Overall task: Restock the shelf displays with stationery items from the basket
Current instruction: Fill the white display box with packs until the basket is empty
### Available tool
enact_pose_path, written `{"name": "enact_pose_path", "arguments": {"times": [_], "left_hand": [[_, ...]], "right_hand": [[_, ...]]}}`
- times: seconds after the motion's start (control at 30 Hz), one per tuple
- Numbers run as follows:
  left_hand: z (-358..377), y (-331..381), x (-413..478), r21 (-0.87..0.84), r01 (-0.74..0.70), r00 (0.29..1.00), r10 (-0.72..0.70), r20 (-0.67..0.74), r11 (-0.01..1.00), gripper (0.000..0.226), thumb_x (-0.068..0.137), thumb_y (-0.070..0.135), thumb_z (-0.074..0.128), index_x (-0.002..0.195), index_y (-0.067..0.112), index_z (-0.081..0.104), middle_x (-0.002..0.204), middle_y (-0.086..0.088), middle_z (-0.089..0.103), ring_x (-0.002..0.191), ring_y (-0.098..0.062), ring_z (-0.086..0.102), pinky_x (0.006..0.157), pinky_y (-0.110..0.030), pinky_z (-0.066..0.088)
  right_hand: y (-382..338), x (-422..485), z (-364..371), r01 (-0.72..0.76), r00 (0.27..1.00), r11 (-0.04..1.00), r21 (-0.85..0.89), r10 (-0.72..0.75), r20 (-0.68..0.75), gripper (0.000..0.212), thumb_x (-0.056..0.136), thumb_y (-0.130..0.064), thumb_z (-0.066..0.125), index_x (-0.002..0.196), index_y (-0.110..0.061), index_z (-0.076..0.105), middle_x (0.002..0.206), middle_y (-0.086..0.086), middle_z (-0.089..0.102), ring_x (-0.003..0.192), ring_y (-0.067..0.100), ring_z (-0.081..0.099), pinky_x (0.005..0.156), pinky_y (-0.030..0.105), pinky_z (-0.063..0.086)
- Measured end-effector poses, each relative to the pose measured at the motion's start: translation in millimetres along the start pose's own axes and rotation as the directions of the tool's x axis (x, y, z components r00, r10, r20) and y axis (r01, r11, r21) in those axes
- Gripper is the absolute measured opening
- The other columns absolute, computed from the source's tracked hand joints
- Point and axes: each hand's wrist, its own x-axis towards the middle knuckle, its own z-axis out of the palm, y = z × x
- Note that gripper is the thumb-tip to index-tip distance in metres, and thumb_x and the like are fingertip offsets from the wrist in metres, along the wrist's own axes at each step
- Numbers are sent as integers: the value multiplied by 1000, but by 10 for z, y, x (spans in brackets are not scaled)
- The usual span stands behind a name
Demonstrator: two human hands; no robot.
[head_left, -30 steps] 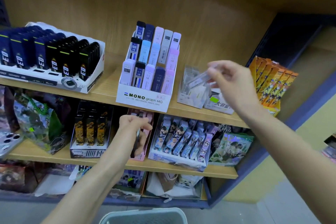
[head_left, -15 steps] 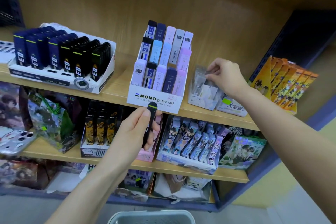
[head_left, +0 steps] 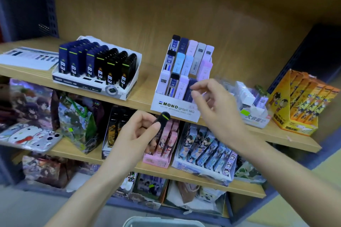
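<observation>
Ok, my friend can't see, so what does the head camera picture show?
A person's left hand holds a small black case with a green stripe in front of stocked wooden shelves, while the right hand hovers open before a white MONO display box.

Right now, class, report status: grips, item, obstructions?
Left grip holds black case. Right grip empty, before MONO display. Nothing blocks black-case tray.

Single head-worn view, close, facing forward, slightly down at wooden shelves (head_left: pixel 145 84); basket rim (head_left: pixel 162 221) at frame's bottom edge.
</observation>
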Motion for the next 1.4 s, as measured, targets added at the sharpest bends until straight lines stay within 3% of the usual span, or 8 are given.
{"name": "enact_pose_path", "arguments": {"times": [0.2, 0.3, 0.57, 0.7, 0.83, 0.93, 1.0, 1.4], "left_hand": [[-322, 70, -134, 20, -111, 994, 111, -19, 994, 6, 90, 13, 58, 85, 15, 62, 67, 10, 60, 59, -6, 54, 55, -19, 42], [-540, 122, -82, 23, -134, 984, 136, -115, 991, 6, 89, 12, 59, 88, 16, 64, 66, 10, 62, 58, -2, 54, 54, -14, 44], [-961, 400, 269, 129, -241, 954, 260, -152, 962, 11, 89, 9, 61, 82, 16, 61, 62, 12, 59, 53, 2, 53, 50, -9, 40], [-1033, 481, 402, 214, -258, 947, 290, -137, 942, 6, 92, 19, 59, 89, 23, 60, 77, 17, 62, 68, 3, 57, 62, -11, 43], [-1161, 349, 513, 615, -214, 928, 355, -116, 759, 21, 96, 27, 50, 117, 22, 54, 112, 9, 53, 104, -10, 50, 89, -23, 38], [-1230, 187, 559, 860, -207, 907, 420, -9, 466, 30, 96, 27, 48, 125, 18, 51, 118, 2, 47, 115, -17, 40, 99, -30, 28], [-1245, 90, 581, 907, -200, 907, 420, 29, 370, 31, 95, 25, 50, 124, 15, 54, 115, -2, 49, 114, -20, 42, 98, -33, 29], [-1258, -17, 611, 924, -223, 890, 453, 62, 312, 24, 88, 17, 59, 112, 10, 60, 106, -6, 52, 104, -26, 49, 88, -38, 40]], "right_hand": [[-578, -172, 482, -115, 946, 965, 237, 34, 322, 12, 87, -22, 66, 82, -32, 63, 84, -7, 67, 78, 9, 64, 72, 30, 56], [-680, -53, 575, -277, 906, 907, 318, 137, 400, 6, 86, -17, 67, 90, -20, 63, 82, 4, 68, 72, 11, 68, 66, 21, 56], [-898, 421, 719, -324, 914, 839, 437, 158, 375, 10, 87, -12, 65, 97, -8, 64, 78, 5, 69, 67, 9, 68, 70, 19, 57], [-941, 564, 800, -284, 944, 833, 475, 155, 293, 7, 89, -13, 63, 94, -8, 64, 74, 5, 70, 67, 10, 69, 66, 20, 57], [-801, 781, 777, -126, 992, 925, 359, 107, 72, 8, 90, -11, 62, 83, -14, 60, 72, 4, 68, 68, 10, 69, 68, 22, 57], [-675, 862, 874, -61, 997, 976, 211, 50, 56, 15, 90, -12, 62, 79, -21, 57, 76, 6, 67, 67, 7, 68, 69, 23, 57], [-612, 886, 963, -41, 997, 986, 165, 29, 69, 18, 90, -13, 62, 77, -24, 56, 77, 4, 66, 67, 6, 67, 72, 27, 57], [-523, 1047, 941, -7, 973, 993, 114, -20, 229, 2, 90, -11, 62, 89, -12, 62, 73, 1, 68, 65, 6, 68, 67, 14, 54]]}}
